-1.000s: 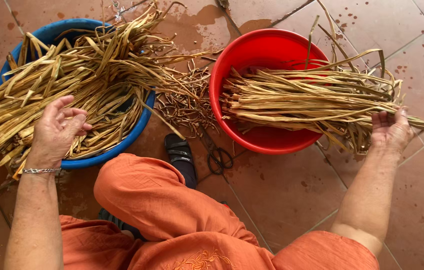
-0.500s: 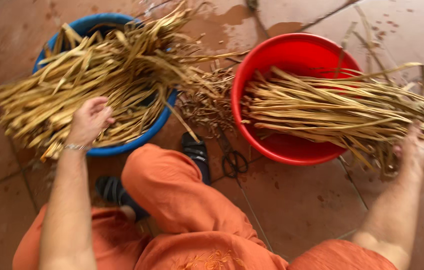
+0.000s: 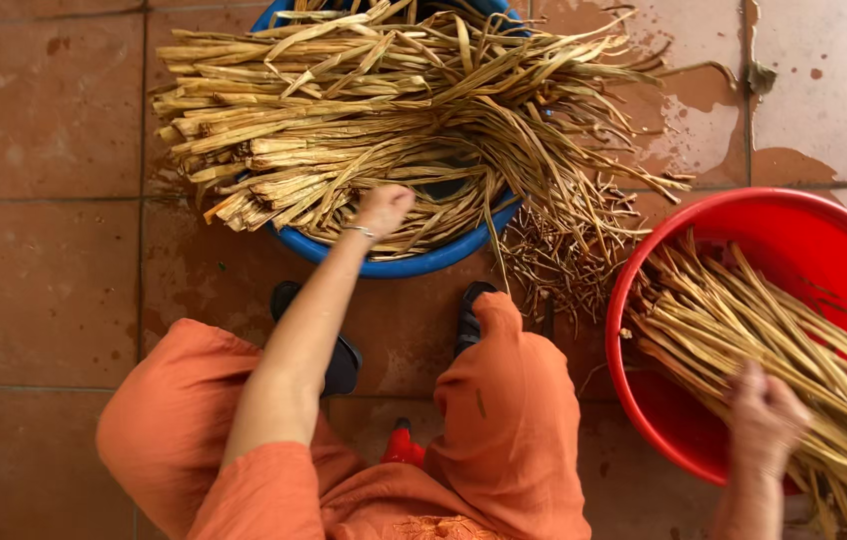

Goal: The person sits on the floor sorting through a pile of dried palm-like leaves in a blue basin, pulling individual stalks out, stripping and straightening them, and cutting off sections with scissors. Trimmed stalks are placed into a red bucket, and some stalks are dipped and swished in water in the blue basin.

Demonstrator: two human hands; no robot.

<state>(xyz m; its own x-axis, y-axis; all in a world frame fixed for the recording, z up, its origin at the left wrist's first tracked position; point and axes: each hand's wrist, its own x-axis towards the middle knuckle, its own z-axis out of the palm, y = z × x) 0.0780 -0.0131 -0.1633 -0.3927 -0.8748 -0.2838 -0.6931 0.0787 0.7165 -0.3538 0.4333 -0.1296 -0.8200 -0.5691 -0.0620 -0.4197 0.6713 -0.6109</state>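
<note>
On the tiled floor (image 3: pixel 44 290) stand two basins, one blue basin (image 3: pixel 414 264) and one red basin (image 3: pixel 704 440), each loaded with a bundle of dried reed strips (image 3: pixel 364 110); between them lies a small heap of thin trimmings (image 3: pixel 569 255). Left hand (image 3: pixel 384 208) rests on the strips in the blue basin, its fingers curled together, while right hand (image 3: pixel 766 420) lies on the strips in the red one, blurred, so I cannot tell its fingers. Orange trousers (image 3: pixel 504 440) hide part of two dark sandals (image 3: pixel 344 360), and both basins are cut by the picture edge.

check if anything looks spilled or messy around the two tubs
Yes. A heap of thin brown stalk scraps lies on the terracotta tile floor between the round blue plastic tub and the round red plastic tub. Wet patches darken the tiles nearby. The dried straw-coloured reeds overhang the blue tub's rim.
</note>
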